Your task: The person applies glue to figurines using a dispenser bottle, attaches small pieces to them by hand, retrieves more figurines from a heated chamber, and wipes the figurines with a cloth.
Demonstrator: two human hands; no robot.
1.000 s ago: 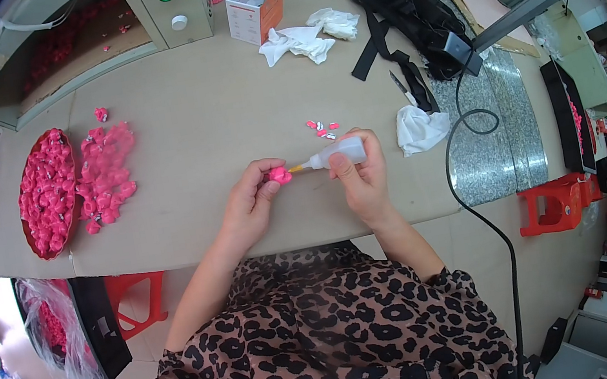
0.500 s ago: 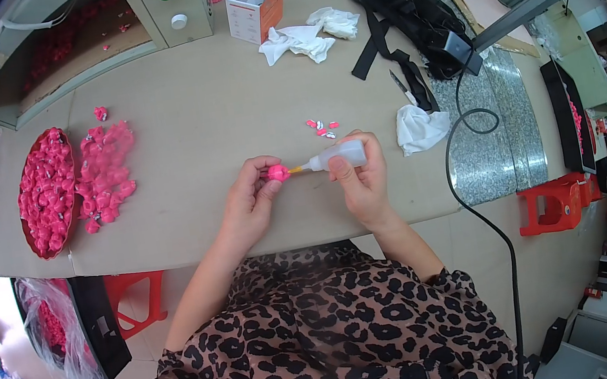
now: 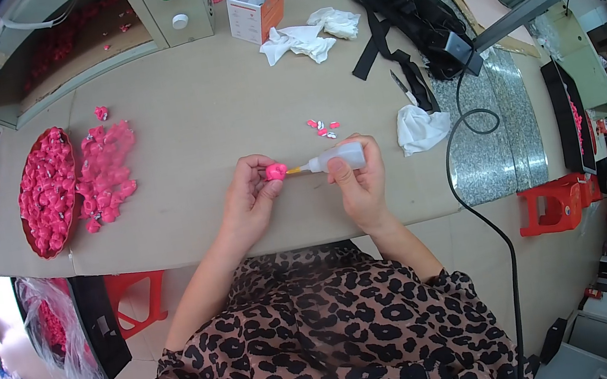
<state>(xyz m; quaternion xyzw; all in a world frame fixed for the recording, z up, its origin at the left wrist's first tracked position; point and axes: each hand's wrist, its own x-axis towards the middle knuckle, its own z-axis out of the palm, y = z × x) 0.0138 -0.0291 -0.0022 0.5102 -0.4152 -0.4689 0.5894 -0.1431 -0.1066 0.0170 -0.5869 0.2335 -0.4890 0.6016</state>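
Between the thumb and fingers of my left hand (image 3: 250, 191) is a small pink plastic figure piece (image 3: 276, 171). My right hand (image 3: 361, 184) grips a translucent squeeze bottle (image 3: 338, 158), held level and pointing left. Its thin yellowish nozzle tip reaches the right side of the pink piece; whether they touch I cannot tell. Just beyond the bottle lie several tiny pink and silver parts (image 3: 322, 128) on the table. Off to the left, a red tray (image 3: 30, 233) is heaped with pink pieces, and a loose pile of pink pieces (image 3: 104, 173) lies against it.
A machine housing (image 3: 181, 6) with a green button stands at the back left. Behind my hands are a box (image 3: 251, 11) holding a red-capped bottle and crumpled tissues (image 3: 300, 43). To the right lie a black bag (image 3: 412, 21), a white cloth (image 3: 421, 129) and a looping black cable (image 3: 472, 202).
The pink piece has shifted slightly up and left and looks turned a little in my left fingers. The bottle stays almost in place in my right hand.
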